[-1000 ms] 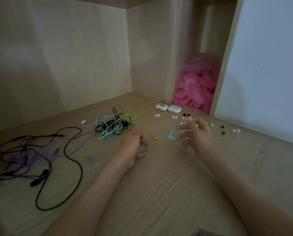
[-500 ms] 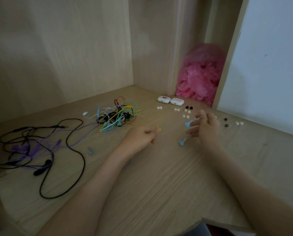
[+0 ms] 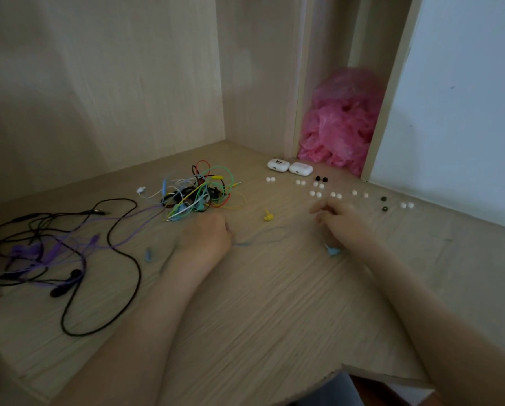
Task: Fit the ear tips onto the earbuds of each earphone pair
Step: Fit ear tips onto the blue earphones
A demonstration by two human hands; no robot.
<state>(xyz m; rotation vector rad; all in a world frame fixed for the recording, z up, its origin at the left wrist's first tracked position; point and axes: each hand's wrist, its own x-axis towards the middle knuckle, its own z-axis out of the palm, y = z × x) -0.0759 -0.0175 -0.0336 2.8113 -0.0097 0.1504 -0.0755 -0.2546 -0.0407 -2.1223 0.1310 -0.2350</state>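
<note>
I see the ear tips [image 3: 315, 194] as tiny white rounds in pairs, plus black tips [image 3: 321, 179]; the earbuds are a light-blue earbud [image 3: 332, 251] and a yellow earbud [image 3: 268, 215]. Left hand [image 3: 206, 237] and right hand [image 3: 342, 222] sit knuckles-up on the surface [image 3: 274, 303], fingers curled, blurry; can't tell if either grips anything. White tips lie just beyond the right hand, blue bud beside its wrist, yellow btwn the hands.
</note>
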